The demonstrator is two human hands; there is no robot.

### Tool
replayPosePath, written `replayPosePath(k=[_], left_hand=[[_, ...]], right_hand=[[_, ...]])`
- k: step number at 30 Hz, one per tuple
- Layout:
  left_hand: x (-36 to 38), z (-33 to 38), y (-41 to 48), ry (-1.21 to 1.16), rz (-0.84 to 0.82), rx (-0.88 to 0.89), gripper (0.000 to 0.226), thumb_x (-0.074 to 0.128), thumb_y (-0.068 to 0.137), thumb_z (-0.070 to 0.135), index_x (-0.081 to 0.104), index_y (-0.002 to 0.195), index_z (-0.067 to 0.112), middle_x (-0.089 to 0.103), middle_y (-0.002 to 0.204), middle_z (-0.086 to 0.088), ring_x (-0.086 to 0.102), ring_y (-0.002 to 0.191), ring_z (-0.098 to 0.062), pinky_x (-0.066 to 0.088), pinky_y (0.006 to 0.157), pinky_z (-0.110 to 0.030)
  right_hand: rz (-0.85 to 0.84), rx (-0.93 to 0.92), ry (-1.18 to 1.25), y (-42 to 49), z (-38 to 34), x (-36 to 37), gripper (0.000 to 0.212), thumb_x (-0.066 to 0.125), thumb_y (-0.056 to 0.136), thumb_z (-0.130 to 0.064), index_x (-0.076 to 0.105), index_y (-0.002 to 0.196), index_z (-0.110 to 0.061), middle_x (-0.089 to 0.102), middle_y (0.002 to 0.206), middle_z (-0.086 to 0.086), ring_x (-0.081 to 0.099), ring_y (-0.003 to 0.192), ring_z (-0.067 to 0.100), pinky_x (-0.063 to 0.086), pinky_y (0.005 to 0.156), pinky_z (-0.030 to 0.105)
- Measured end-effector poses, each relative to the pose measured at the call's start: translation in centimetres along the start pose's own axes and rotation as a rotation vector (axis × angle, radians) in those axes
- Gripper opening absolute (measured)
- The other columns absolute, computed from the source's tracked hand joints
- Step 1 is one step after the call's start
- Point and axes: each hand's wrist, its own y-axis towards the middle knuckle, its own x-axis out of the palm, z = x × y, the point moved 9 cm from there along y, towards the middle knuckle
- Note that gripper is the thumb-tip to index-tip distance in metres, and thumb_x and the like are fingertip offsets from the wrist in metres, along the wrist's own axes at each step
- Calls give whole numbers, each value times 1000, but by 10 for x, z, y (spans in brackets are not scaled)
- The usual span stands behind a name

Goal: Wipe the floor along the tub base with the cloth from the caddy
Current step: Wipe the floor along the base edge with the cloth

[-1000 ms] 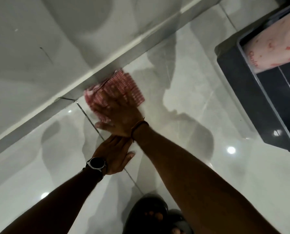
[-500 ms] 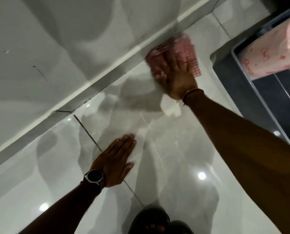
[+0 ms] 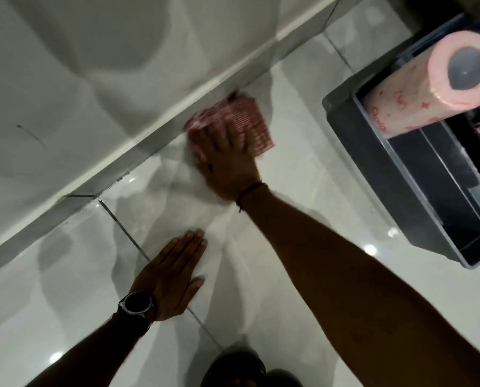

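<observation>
A pink printed paper towel roll [image 3: 426,85] lies at the upper right of the frame. A black wristwatch [image 3: 136,302] sits at lower left of centre. Dark footwear [image 3: 234,370] shows at the bottom edge.

The cloth [image 3: 250,121] was red-and-white checked. The floor [image 3: 303,169] was glossy pale grey tile with dark grout lines, the tub [image 3: 65,79] white. The caddy [image 3: 400,174] was dark grey; the paper roll [image 3: 428,88] pink with red print. The watch [image 3: 136,302] was black.
</observation>
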Motion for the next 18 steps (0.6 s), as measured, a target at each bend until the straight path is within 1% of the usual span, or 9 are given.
replayPosePath(k=[2, 3, 5, 8, 10, 12, 13, 15, 18], left_hand=[[-2, 0, 0, -3, 10, -1, 75, 46, 105, 43, 26, 165, 3, 22, 175, -17, 19, 163, -31, 19, 132, -46], [-2, 0, 1, -2, 13, 0, 75, 46, 105, 43, 26, 165, 3, 22, 175, -17, 19, 163, -31, 19, 132, -45], [-2, 0, 0, 4, 13, 3, 75, 46, 105, 43, 26, 165, 3, 22, 175, -17, 20, 163, -31, 20, 131, -46], [-3, 1, 0, 19, 17, 11, 75, 46, 105, 42, 26, 165, 2, 21, 175, -17, 20, 163, -32, 22, 131, -46], [-3, 1, 0, 21, 16, 12, 76, 48, 104, 42, 26, 165, 3, 20, 175, -17, 20, 163, -31, 24, 130, -47], [-3, 0, 0, 13, 18, 14, 77, 51, 103, 42, 26, 165, 3, 21, 175, -16, 20, 163, -31, 27, 129, -48], [-4, 0, 0, 10, 20, 14, 78, 52, 103, 42, 25, 165, 3, 20, 175, -16, 20, 163, -31, 27, 129, -48], [-5, 0, 0, 7, 20, 13, 79, 53, 103, 42, 23, 166, 4, 19, 176, -16, 18, 164, -30, 27, 129, -48], [-6, 1, -1, 2, 16, 19, 78, 51, 105, 42, 22, 166, 4, 18, 176, -16, 17, 164, -31, 27, 129, -49]], right_hand=[[-88, -211, -44, -11, -22, 11, 58, 24, 103, -58, 29, 158, -40, 31, 167, -4, 18, 156, 39, 12, 120, 70], [-113, -265, -48, -8, -18, 10, 58, 19, 103, -60, 27, 158, -43, 31, 167, -7, 19, 156, 36, 11, 121, 69], [-128, -276, -78, 4, 8, 3, 59, 13, 102, -60, 23, 158, -46, 29, 167, -8, 20, 156, 33, 9, 123, 66], [-63, -40, -90, 35, 87, -18, 59, 12, 103, -56, 22, 160, -41, 22, 170, -3, 12, 158, 34, 3, 124, 62], [-29, 182, -66, 50, 150, -33, 59, 16, 106, -54, 16, 162, -37, 11, 172, 1, 3, 158, 40, -1, 122, 68], [-51, 337, -11, 61, 190, -42, 68, 12, 103, -57, 9, 164, -28, 3, 172, 8, -2, 157, 44, -2, 123, 70], [-51, 421, 58, 63, 198, -44, 70, 13, 102, -59, 7, 164, -26, 0, 172, 10, -3, 157, 44, -1, 124, 68], [-30, 560, 172, 63, 186, -44, 68, 20, 104, -62, 5, 163, -32, -3, 173, 7, -8, 157, 42, -3, 123, 67], [13, 558, 206, 53, 123, -33, 66, 29, 106, -60, 9, 163, -34, 1, 173, 3, -7, 157, 41, -5, 121, 70]])
